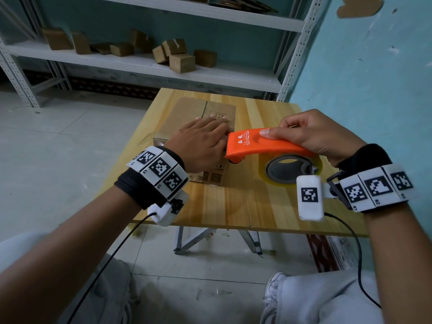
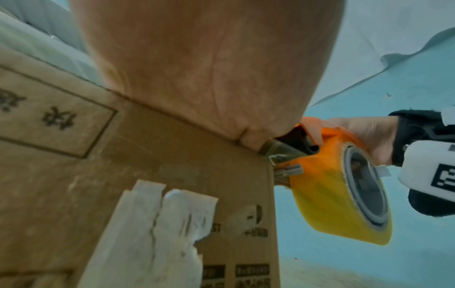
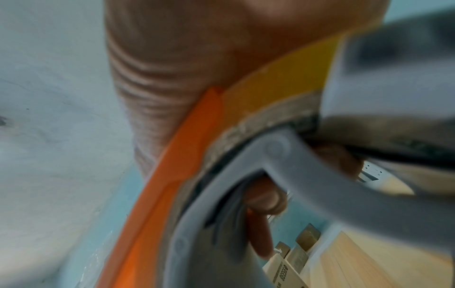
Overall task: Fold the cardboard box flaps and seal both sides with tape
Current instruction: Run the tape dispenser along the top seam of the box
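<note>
A plain brown corrugated cardboard box (image 1: 205, 127) sits toward the left edge of the pale, striped wooden tabletop (image 1: 268, 202), its top flaps folded down and meeting along a centre seam. Printed black characters, barcode-like marks and a torn white paper label (image 2: 152, 233) show on its near side. The left hand (image 1: 201, 141) lies flat across the top, fingers straight and pressing the flaps shut.

At the box's near right top edge the serrated front end of a curved, smooth orange plastic tape dispenser (image 1: 261, 146) meets the cardboard, right beside the left hand's fingers. The right hand (image 1: 320, 136) grips the dispenser from above, thumb on the near side of its arched handle and fingers curled over the far side. Under the handle's rear hangs a round roll of glossy yellowish clear tape (image 1: 292, 169) on a grey core, held just above the tabletop.

Both wrists wear black bands with white blocks printed in black square codes (image 1: 161, 169). Behind the table, white metal shelving (image 1: 140, 64) holds several small brown cardboard boxes (image 1: 180, 61) against a teal wall.
</note>
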The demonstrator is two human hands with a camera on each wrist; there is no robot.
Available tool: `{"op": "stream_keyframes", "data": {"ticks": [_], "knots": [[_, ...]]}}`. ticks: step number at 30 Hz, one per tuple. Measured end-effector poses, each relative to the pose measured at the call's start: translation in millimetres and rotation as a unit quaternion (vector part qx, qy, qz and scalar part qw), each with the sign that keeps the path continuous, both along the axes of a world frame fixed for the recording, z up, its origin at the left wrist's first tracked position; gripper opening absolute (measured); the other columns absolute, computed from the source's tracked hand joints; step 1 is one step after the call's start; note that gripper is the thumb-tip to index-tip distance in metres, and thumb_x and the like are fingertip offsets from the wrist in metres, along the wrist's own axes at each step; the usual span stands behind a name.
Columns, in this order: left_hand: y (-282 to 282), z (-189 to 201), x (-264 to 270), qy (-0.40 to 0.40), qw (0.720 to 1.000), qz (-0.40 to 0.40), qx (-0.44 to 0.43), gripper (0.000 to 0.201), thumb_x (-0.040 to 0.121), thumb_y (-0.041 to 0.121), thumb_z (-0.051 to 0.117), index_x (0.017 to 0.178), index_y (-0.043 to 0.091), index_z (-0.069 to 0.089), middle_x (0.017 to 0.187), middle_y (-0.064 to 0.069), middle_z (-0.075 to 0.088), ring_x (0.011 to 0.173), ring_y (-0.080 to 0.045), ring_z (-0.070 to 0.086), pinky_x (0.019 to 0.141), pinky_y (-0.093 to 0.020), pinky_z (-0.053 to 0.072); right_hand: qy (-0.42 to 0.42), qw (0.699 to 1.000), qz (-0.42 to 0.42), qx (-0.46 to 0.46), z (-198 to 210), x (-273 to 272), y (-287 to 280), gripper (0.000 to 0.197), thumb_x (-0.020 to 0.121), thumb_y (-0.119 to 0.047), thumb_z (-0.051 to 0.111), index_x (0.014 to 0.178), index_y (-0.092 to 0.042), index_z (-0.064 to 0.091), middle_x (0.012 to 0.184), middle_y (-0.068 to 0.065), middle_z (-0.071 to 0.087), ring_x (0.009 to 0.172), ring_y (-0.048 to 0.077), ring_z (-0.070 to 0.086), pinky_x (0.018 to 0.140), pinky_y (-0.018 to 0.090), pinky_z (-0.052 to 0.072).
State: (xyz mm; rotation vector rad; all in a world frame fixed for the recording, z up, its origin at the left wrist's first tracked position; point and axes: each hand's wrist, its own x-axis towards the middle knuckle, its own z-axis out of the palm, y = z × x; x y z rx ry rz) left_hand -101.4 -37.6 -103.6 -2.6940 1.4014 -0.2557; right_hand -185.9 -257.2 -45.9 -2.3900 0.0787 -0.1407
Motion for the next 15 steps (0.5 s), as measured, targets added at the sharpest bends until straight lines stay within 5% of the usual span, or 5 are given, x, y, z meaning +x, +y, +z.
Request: {"op": "stream_keyframes", "data": {"ticks": [15], "knots": [[-0.3,-1.0,0.0,0.016,1.000,0.023,0.010,0.098,0.068,0.055,-0.020,0.152,0.017,0.012,0.161,-0.004,0.010,0.149,-0.024,0.002,0.118,-0.049,0.012,0.008,1.000,-0.001,0.005,-2.8,0.1,-0.9,0.042,0.076,-0.053,0.071,0.079,-0.011,0.070,0.071,0.001,0.067,0.057,0.001,0.062,0.056,0.017,0.047]]}}
